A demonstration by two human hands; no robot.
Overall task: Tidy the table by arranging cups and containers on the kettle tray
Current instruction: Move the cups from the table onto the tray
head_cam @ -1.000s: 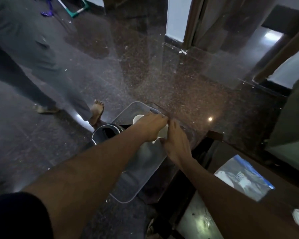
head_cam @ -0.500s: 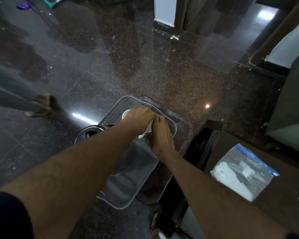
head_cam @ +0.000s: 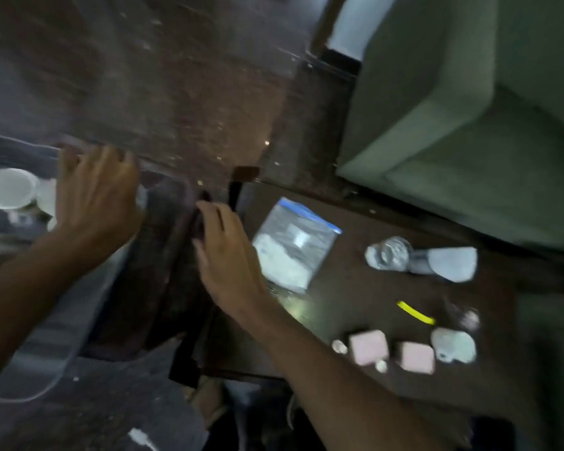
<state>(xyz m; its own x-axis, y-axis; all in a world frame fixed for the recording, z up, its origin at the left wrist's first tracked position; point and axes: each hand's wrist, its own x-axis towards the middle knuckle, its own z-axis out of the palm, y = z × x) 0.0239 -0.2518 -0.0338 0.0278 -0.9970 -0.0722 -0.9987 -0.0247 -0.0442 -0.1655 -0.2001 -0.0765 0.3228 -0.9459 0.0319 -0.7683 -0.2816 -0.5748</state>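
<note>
Surface: a dark brown surface [head_cam: 355, 307] is seen at the right, with speckled dark stone floor [head_cam: 176, 92] beyond and to the left; the whole view is blurred by motion.
Near items: two pale pink blocks [head_cam: 368, 347] are laid near the front edge of the surface, with a crumpled whitish wrapper [head_cam: 453, 346] just beside them and a yellow strip [head_cam: 415, 313] a little farther back.
Bag: a clear zip bag [head_cam: 293, 245] with a blue top edge is laid flat on the surface; white material is seen inside it.
Bottle: a clear plastic bottle [head_cam: 417, 259] is laid on its side, right of the bag.
Kettle tray: a grey tray [head_cam: 46, 340] with a raised rim is seen at the left, over the floor.
Cups: a white cup [head_cam: 9, 188] stands upright on the tray's far part, and nothing is seen inside it; a second white cup [head_cam: 46, 196] touches it, partly hidden.
Left hand [head_cam: 95, 196]: held over the tray just right of the cups, fingers spread and loosely bent; nothing is gripped.
Right hand [head_cam: 228, 255]: held between tray and bag, fingers extended and relaxed, with nothing grasped.
Far: a green upholstered seat [head_cam: 469, 109] is seen behind the surface.
</note>
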